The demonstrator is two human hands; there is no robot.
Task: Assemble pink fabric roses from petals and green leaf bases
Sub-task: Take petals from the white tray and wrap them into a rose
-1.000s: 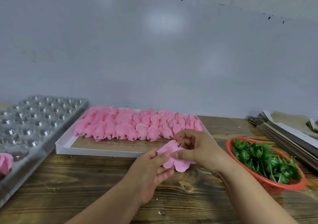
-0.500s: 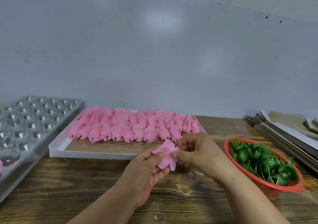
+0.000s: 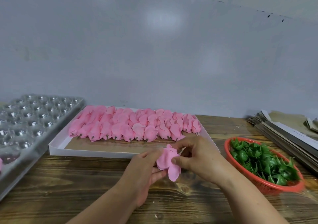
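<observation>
Petals folded tighter since before; pink rose head (image 3: 167,162) sits above the wooden table (image 3: 68,180), cupped in my left hand (image 3: 142,174), pinched by right hand (image 3: 197,156). Keep wraps snug, then add leaf base.

Counted: two hands (image 3: 142,174), one pink rose in work (image 3: 167,162), one white tray (image 3: 110,152) of roses in two rows, one red basket (image 3: 268,186), one clear blister tray (image 3: 34,120).
</observation>
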